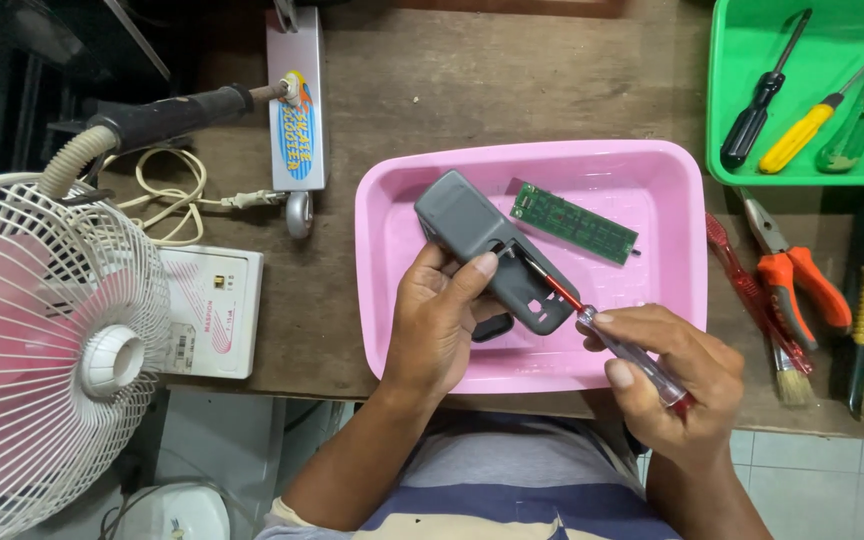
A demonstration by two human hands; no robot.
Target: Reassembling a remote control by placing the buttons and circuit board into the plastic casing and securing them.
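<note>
Left hand (439, 320) fingers grip the grey casing (492, 262); right hand (674, 380) fingers pinch the screwdriver (607, 335).

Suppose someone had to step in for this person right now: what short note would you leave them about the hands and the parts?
Left hand: holds the grey plastic casing above the pink tray, thumb on its top face.
Right hand: grips a screwdriver with a clear handle; its red shaft runs to the casing and the tip is at its edge.
Done: a green circuit board already lies apart in the tray.
Left: the casing is in hand with the tool at it; whether screws remain cannot be seen.
Spare screwdrivers sit in the green tray; orange-handled pliers and a brush lie on the table to the right.
</note>
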